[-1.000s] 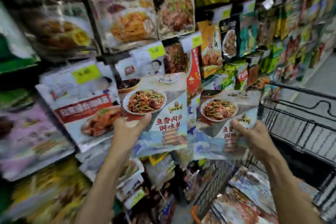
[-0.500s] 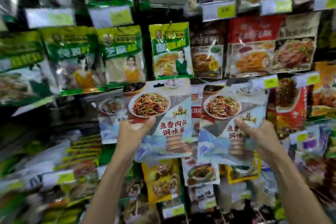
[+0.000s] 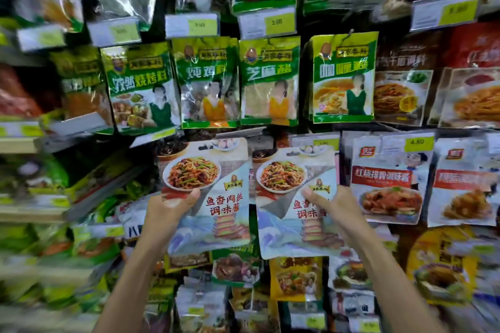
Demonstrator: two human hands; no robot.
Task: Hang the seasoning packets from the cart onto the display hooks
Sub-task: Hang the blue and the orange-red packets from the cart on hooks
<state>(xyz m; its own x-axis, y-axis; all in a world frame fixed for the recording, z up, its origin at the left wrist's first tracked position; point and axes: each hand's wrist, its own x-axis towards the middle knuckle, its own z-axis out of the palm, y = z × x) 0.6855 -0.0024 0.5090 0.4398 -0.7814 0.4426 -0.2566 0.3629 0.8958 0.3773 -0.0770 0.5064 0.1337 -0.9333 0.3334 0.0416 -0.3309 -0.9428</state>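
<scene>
Now the view has been swung from cart to display: left packet (image 3: 216, 197) gripped by the left hand (image 3: 169, 207), right packet (image 3: 295, 213) by the right hand (image 3: 332, 205), both held just under green packets (image 3: 267, 81), seemingly ready for hooks.

Both arms are up in front of the display, bare forearms rising from the bottom of the view and leaning in toward each other. The left forearm (image 3: 127, 278) climbs from the lower left, the right forearm (image 3: 392, 278) from the lower right. The left hand (image 3: 167, 208) pinches one packet (image 3: 216, 224) at its left edge, left thumb (image 3: 189, 194) flat across the front, fingers hidden behind. The right hand (image 3: 338, 205) grips a second packet (image 3: 284, 232) at its right edge, right thumb (image 3: 311, 194) pressed on the face, back of the hand showing. Hands level, well apart, wrists straight.
</scene>
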